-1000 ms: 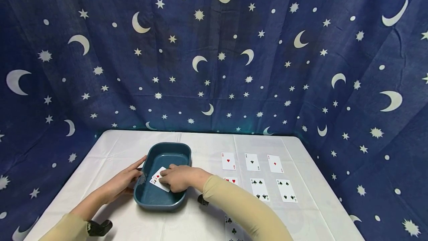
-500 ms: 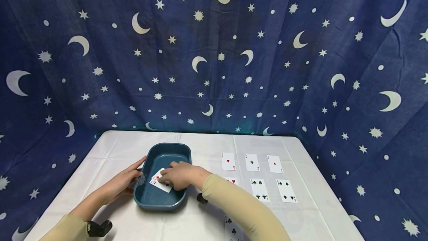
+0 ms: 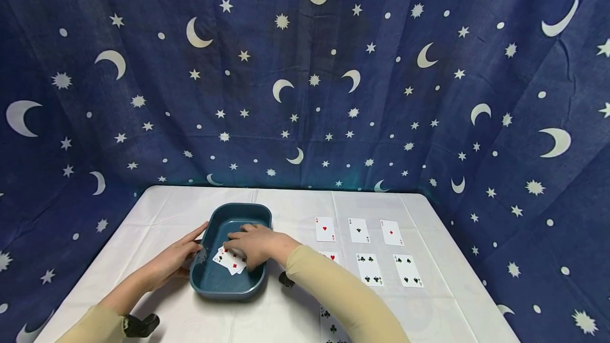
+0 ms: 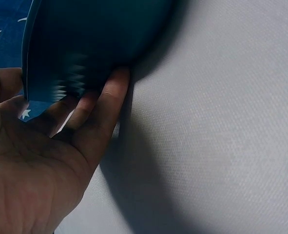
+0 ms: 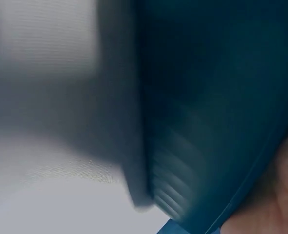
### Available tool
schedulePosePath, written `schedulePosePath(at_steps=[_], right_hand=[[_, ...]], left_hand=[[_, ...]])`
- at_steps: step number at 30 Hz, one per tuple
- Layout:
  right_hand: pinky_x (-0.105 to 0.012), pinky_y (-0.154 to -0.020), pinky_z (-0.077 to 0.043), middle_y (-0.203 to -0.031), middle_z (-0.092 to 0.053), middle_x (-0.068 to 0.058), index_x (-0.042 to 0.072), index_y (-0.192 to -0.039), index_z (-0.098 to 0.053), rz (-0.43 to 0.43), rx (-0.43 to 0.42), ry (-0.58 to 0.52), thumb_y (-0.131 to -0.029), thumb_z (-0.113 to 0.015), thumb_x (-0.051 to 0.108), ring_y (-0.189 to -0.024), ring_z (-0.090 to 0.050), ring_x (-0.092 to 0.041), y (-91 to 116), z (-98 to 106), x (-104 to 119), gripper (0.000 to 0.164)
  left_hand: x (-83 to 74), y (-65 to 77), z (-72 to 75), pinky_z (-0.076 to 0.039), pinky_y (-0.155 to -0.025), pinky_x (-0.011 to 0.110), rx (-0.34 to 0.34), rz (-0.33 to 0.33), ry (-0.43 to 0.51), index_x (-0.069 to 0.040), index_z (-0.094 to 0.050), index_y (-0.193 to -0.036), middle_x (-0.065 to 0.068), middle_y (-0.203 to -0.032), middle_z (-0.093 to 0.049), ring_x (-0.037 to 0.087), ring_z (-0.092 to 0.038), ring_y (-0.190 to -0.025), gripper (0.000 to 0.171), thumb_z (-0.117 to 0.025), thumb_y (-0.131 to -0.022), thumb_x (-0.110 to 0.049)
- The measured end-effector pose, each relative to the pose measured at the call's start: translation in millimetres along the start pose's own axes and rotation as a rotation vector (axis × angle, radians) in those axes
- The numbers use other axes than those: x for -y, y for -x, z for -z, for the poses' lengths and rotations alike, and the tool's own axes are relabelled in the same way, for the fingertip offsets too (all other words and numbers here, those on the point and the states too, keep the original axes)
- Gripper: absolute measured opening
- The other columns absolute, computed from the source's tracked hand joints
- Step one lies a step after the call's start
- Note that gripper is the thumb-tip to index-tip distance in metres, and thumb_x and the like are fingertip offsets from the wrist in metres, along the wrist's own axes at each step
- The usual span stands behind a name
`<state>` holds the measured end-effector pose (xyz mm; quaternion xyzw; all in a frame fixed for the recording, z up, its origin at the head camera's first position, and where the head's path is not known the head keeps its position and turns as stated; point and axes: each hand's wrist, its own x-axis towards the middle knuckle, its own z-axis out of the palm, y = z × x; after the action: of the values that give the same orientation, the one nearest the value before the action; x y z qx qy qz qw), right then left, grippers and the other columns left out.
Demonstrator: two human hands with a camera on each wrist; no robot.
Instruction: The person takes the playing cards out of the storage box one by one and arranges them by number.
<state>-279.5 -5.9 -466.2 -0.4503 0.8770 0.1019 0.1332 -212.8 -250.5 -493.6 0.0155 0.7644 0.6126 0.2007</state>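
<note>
In the head view a dark blue-green rectangular tray (image 3: 229, 295) stands left of centre on the table. My left hand (image 3: 172, 262) holds its left side. Seen from the left wrist, the thumb is at the rim and the fingers lie against the outer wall (image 4: 95, 34). Several playing cards (image 3: 230, 262) lie face up and overlapped inside the tray, some with red diamonds showing. My right hand (image 3: 257, 247) reaches over the right wall and grips the cards with curled fingers, covering their right part. The right wrist view shows mostly outer wall (image 5: 207, 122) and a blurred palm edge.
Right of the tray lie an ace of hearts (image 3: 325, 229), an ace of clubs (image 3: 359, 231) and an ace of diamonds (image 3: 392, 233). Nearer are a half-covered heart card (image 3: 330, 256), a four of clubs (image 3: 369, 270), a four of spades (image 3: 408, 270) and a five of clubs (image 3: 330, 327).
My right hand's fingers have shifted over the cards in the tray, and the cards have slid and spread differently, showing more diamonds. The left hand and tray have stayed in place.
</note>
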Motion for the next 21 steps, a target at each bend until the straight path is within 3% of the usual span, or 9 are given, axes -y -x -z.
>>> schedulePosePath(at_steps=[11,21], right_hand=[[-0.035,-0.118,-0.024,-0.154,-0.041,0.022,0.042,-0.157,-0.039,-0.017,-0.008,-0.107,-0.084,-0.083,0.029,-0.144,-0.031,-0.011,-5.3,1.0,-1.8,0.086],[-0.029,-0.105,-0.037,-0.148,-0.048,0.019,0.037,-0.154,-0.045,0.030,-0.050,-0.069,-0.082,-0.086,0.039,-0.127,-0.040,-0.010,-2.2,1.9,-3.6,0.083]], left_hand=[[1.4,-1.0,0.6,-0.055,-0.081,0.051,-0.002,0.003,0.006,-0.028,-0.013,-0.166,0.023,-0.140,-0.035,0.033,-0.052,-0.116,0.069,-0.043,-0.105,-0.018],[0.1,-1.7,1.1,-0.055,-0.080,0.051,-0.014,0.009,-0.011,-0.026,-0.012,-0.166,0.023,-0.134,-0.034,0.034,-0.050,-0.114,0.069,-0.043,-0.105,-0.018]])
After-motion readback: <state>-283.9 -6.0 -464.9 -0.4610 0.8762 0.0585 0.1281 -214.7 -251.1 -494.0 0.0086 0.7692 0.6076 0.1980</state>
